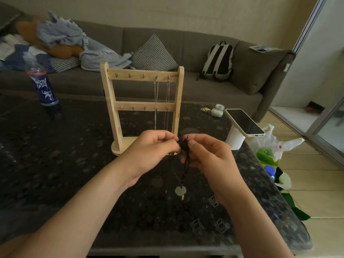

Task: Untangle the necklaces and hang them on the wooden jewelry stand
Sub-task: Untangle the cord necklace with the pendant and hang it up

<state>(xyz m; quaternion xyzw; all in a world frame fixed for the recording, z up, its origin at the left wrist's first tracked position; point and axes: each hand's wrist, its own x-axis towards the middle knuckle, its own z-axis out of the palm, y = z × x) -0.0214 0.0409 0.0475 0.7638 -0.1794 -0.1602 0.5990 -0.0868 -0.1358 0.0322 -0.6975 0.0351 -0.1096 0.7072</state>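
A wooden jewelry stand (pixel 111 101) with two rows of small hooks stands upright on the dark table (pixel 55 164). Two silver chain necklaces (pixel 156 101) hang from the two rightmost hooks of its top bar. In front of the stand, my left hand (pixel 150 151) and my right hand (pixel 208 155) both pinch a tangled black cord necklace (pixel 186 151) held above the table. Its pale round pendant (pixel 180 190) dangles below my hands, with a small gold piece under it.
A blue-labelled bottle (pixel 43 84) stands at the table's left. A phone (pixel 244 121) lies on a white cup at the right, near an earbud case (pixel 216 111). A plastic bag (pixel 271 148) sits beyond the table's right edge. A grey sofa with a backpack (pixel 217 60) is behind.
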